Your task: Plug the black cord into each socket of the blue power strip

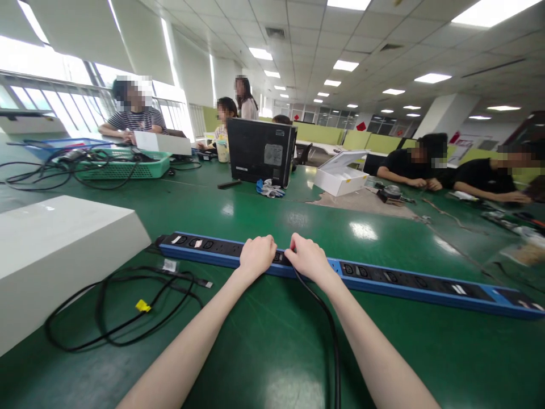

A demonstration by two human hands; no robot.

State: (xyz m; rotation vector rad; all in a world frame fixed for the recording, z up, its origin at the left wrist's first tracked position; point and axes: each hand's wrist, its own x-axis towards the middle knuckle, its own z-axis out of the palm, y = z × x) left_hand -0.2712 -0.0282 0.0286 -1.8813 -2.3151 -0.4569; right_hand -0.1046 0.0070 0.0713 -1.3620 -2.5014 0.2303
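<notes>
A long blue and black power strip point(383, 276) lies across the green table in front of me, with rows of sockets along its top. My left hand point(258, 257) is closed round its middle. Just to the right, my right hand point(310, 257) pinches the end of a black power cord point(330, 318) against the strip's sockets. The cord's plug is hidden by the fingers, so I cannot tell how deep it sits. From there the cord runs down toward the table's near edge.
Left of my arms lies a coiled black USB cable point(100, 309) with a yellow tag. A white box point(59, 244) stands beside it. Farther back are a green basket point(145, 169) of cables, a black computer case point(259, 150), gloves point(269, 188) and an open white box point(340, 180). Several people sit around.
</notes>
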